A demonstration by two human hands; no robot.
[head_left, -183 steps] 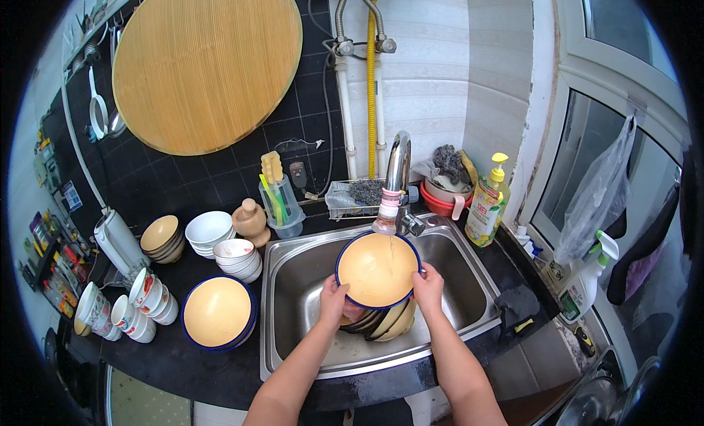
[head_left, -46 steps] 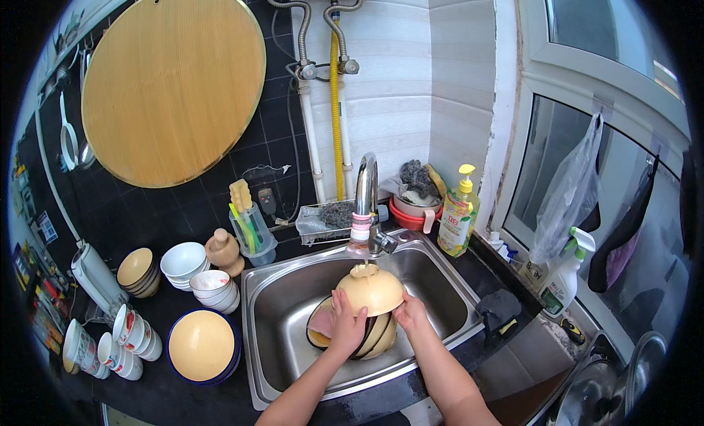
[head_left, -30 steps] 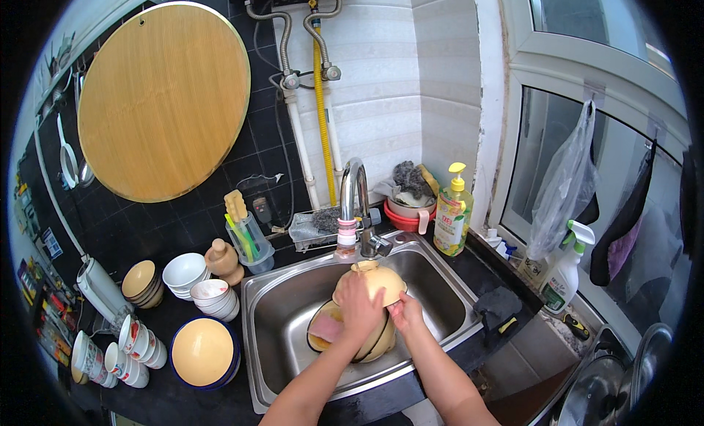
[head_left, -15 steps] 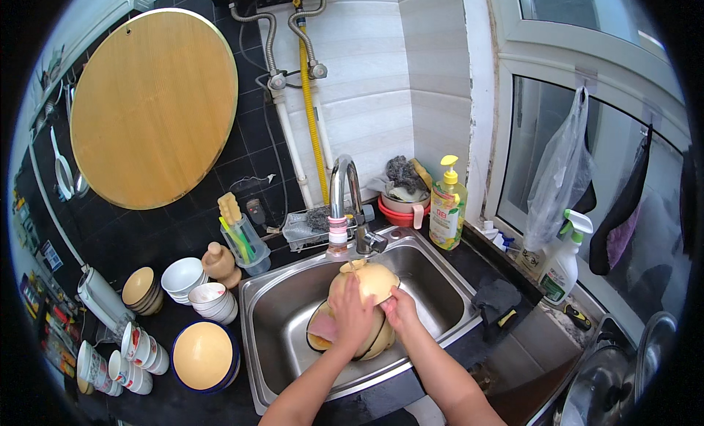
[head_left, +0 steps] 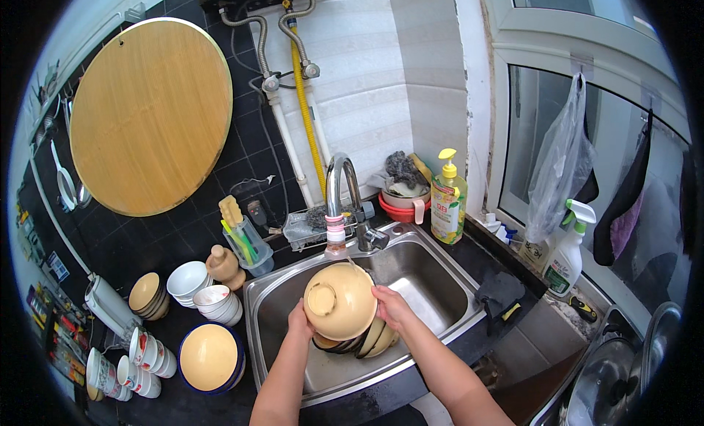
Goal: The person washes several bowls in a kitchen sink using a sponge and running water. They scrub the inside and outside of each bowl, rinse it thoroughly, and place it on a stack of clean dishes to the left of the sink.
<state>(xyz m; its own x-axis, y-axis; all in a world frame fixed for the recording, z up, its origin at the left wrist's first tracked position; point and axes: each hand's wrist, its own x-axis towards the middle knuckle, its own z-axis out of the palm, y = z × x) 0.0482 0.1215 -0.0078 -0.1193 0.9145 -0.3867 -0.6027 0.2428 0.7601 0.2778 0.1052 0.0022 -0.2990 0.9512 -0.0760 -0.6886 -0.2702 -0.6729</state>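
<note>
A cream-yellow bowl (head_left: 350,298) is held bottom-up over the sink (head_left: 434,279), its round foot ring facing up and a little left. My left hand (head_left: 299,320) grips the rim on the left side. On the right side of the rim, my right hand (head_left: 392,307) is closed on the same bowl. Several more yellow bowls with dark rims (head_left: 375,339) lie tilted in the sink beneath it, partly hidden. Just behind the held bowl stands the chrome faucet (head_left: 339,184), and a thin stream seems to reach the bowl's far edge.
Left of the sink are a large yellow bowl (head_left: 210,358), stacked white bowls (head_left: 188,278), cups (head_left: 138,376) and a wooden pestle-like piece (head_left: 225,267). A yellow pump bottle (head_left: 447,202) and red basin (head_left: 400,210) stand behind, right. A spray bottle (head_left: 565,257) stands by the window.
The bowl has turned so its foot ring faces up-left. My left hand has moved from its surface to the left rim. The pink patch seen among the lower bowls no longer shows.
</note>
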